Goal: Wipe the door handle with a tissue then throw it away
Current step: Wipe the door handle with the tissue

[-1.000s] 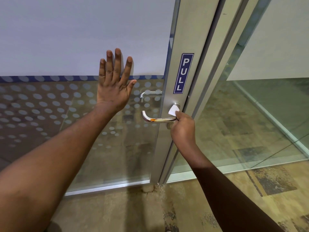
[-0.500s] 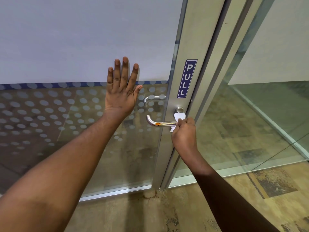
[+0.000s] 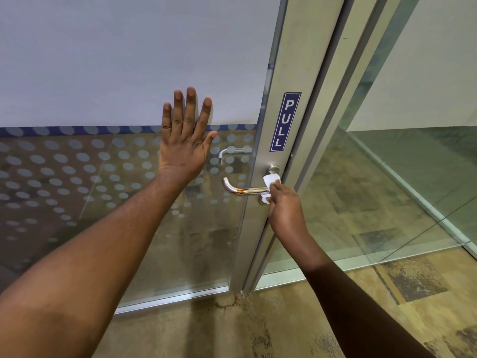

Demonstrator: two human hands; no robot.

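1. My left hand (image 3: 184,140) is spread flat on the dotted glass door (image 3: 77,177).
2. My right hand (image 3: 285,206) pinches a white tissue (image 3: 269,180) against the metal door handle (image 3: 241,189), near its base.
3. Blue PULL sign (image 3: 285,121) on frame above; mottled floor (image 3: 284,319) below.

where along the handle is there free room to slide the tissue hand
Bare lever runs from the right hand and tissue leftward to the door handle bend, below the left hand flat on the glass. Crowded at the pivot, where the grip wraps the lever.
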